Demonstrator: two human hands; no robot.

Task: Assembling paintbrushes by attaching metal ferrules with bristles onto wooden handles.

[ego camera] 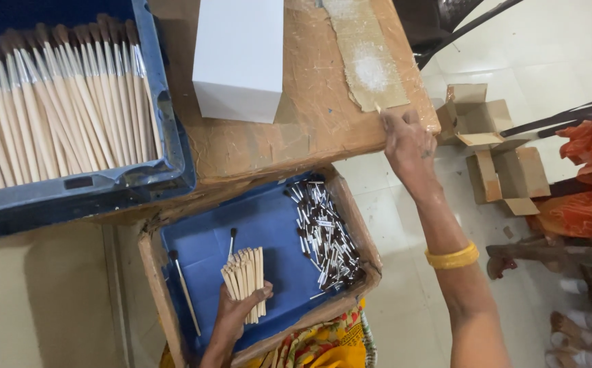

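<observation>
Your left hand (236,315) sat lowest in the view, clenched around a bundle of wooden handles (245,278) that stood fanned above a shallow cardboard tray (151,272) lined in blue. Inside that tray, to the right, lay a heap of small dark brush heads (324,235), and two finished brushes (185,292) rested loose on the lining near the bundle. Your right hand (408,142), a yellow bangle (453,257) on its wrist, reached out to the far corner of the worn wooden table (316,129), fingers spread flat at the edge beside a strip of cardboard (366,58) dusted with white powder; it gripped nothing that you could see. A white box (239,58) stood on the table, and a blue crate (84,187) at the left held a dense row of assembled brushes (57,109). Judging by that full crate, much had already been done, yet the bundle in your grasp and the big heap of heads suggested plenty remained.
</observation>
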